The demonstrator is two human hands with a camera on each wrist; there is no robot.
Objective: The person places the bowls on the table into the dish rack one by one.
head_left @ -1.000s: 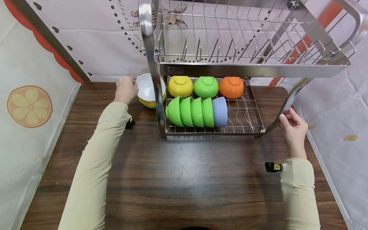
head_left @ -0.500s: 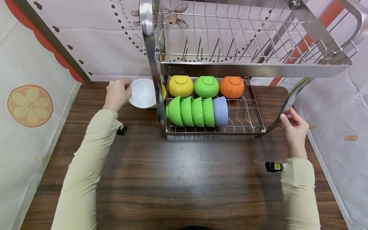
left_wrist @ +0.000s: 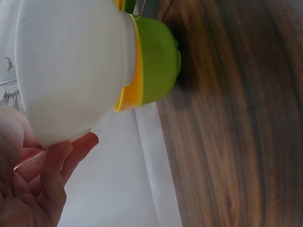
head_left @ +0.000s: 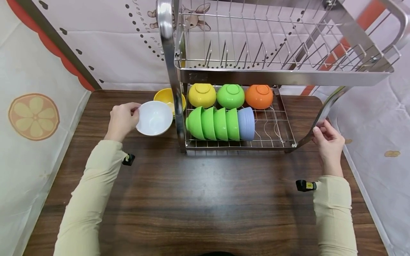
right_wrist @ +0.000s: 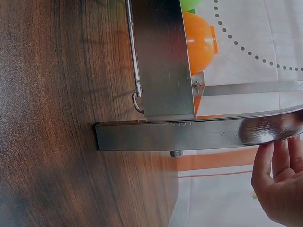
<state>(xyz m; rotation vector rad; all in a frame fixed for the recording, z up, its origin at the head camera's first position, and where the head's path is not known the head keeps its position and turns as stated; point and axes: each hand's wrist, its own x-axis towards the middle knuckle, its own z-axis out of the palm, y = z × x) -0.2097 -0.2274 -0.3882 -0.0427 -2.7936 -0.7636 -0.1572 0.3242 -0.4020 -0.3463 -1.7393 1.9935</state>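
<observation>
My left hand (head_left: 122,120) pinches a white bowl (head_left: 155,118) by its rim, left of the dish rack (head_left: 237,148). In the left wrist view the white bowl (left_wrist: 75,61) overlaps a yellow bowl (left_wrist: 134,92) nested in a green bowl (left_wrist: 158,61). Behind it in the head view, the yellow bowl (head_left: 165,96) stands partly hidden by the rack's left post. At the rack's right side, my right hand (head_left: 330,144) grips the curved metal post (right_wrist: 218,130) between thumb and fingers.
On the rack's lower tier, upside-down yellow (head_left: 201,96), green (head_left: 230,96) and orange bowls (head_left: 259,97) line the back. Several green bowls (head_left: 209,124) and a blue bowl (head_left: 246,124) lie sideways in front. The wire upper tier (head_left: 282,77) overhangs them. Brown wooden table (head_left: 205,206) lies in front.
The white bowl has come off the yellow one, moving left and toward the person in the left hand. The right hand stays on the post.
</observation>
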